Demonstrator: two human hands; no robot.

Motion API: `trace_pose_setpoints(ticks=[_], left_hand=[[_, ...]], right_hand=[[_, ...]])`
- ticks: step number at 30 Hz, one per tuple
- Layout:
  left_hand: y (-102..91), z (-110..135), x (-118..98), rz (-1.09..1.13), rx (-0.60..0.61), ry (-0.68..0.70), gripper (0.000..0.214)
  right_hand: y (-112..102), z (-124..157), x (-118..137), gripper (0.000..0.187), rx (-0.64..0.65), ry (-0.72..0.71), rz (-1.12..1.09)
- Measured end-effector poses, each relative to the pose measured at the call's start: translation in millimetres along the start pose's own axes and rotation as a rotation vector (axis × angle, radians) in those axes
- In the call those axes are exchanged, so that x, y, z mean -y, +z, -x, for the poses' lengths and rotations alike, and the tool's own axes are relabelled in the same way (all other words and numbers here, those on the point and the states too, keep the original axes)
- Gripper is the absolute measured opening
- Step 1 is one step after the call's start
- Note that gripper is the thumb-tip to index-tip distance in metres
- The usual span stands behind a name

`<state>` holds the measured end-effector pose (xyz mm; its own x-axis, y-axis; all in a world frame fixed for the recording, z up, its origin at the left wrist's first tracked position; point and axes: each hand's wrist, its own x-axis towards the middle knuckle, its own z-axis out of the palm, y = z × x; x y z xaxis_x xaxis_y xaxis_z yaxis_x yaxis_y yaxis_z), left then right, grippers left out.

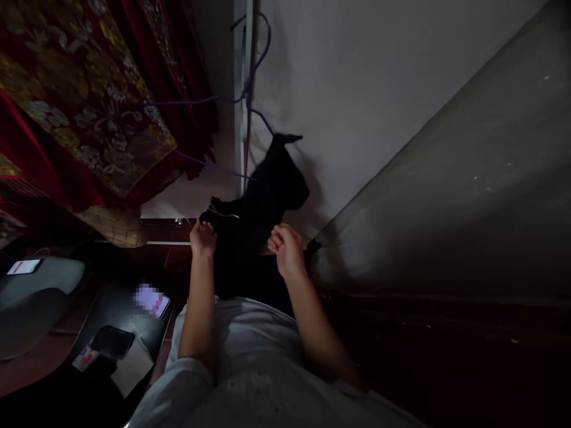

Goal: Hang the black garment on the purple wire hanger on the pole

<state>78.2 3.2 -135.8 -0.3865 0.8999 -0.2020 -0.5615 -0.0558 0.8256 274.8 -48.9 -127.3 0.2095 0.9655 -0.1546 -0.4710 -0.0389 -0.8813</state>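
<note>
A black garment [267, 184] hangs in front of me, its upper end over one side of a purple wire hanger [254, 71]. My left hand [204, 238] is closed, its fingertips pinching the garment's left edge, where a thin pale line shows. My right hand [285, 246] is curled shut at the garment's right side, lower down. The cloth in its fingers is dark and hard to make out. Both forearms reach forward from my lap, the hands a short way apart.
Red and gold patterned cloth [102, 89] hangs at the left. A black table [107, 303] holds a lit phone [151, 300], a dark phone [113, 342] and white paper [132, 367]. Another phone [24, 266] lies on a chair [66, 273]. A pale wall [379, 77] stands ahead.
</note>
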Motion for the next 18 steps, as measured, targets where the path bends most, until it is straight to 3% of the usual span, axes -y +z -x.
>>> trace_pose_setpoints(ticks=[2, 5, 7, 8, 10, 12, 13, 15, 18], left_hand=[[7.2, 7, -5, 0.053, -0.004, 0.020, 0.018], [21.6, 27, -25, 0.068, 0.080, 0.155, 0.023], [32.2, 49, -34, -0.028, 0.221, 0.283, 0.027], [37.4, 62, -36, -0.093, 0.301, 0.339, 0.028], [47.1, 85, -38, -0.208, 0.422, 0.423, 0.029], [54.8, 99, -39, -0.301, 0.485, 0.524, 0.026], [57.4, 101, -40, -0.352, 0.516, 0.586, 0.024], [59.4, 95, -42, -0.470, 0.660, 0.675, 0.029], [53.6, 74, -37, -0.641, 1.038, 0.589, 0.050]], right_hand=[[-9, -5, 3, 0.041, -0.093, -0.070, 0.009], [-11, -2, 6, 0.035, -0.198, -0.282, 0.073], [-5, 7, 10, 0.034, -0.109, -0.454, 0.209], [0, 12, 13, 0.040, 0.009, -0.496, 0.294], [9, 23, 19, 0.046, 0.295, -0.453, 0.423], [17, 32, 25, 0.028, 0.459, -0.333, 0.459], [20, 35, 27, 0.019, 0.466, -0.278, 0.459], [22, 38, 33, 0.020, 0.393, -0.183, 0.443], [15, 36, 52, 0.022, 0.282, -0.097, 0.381]])
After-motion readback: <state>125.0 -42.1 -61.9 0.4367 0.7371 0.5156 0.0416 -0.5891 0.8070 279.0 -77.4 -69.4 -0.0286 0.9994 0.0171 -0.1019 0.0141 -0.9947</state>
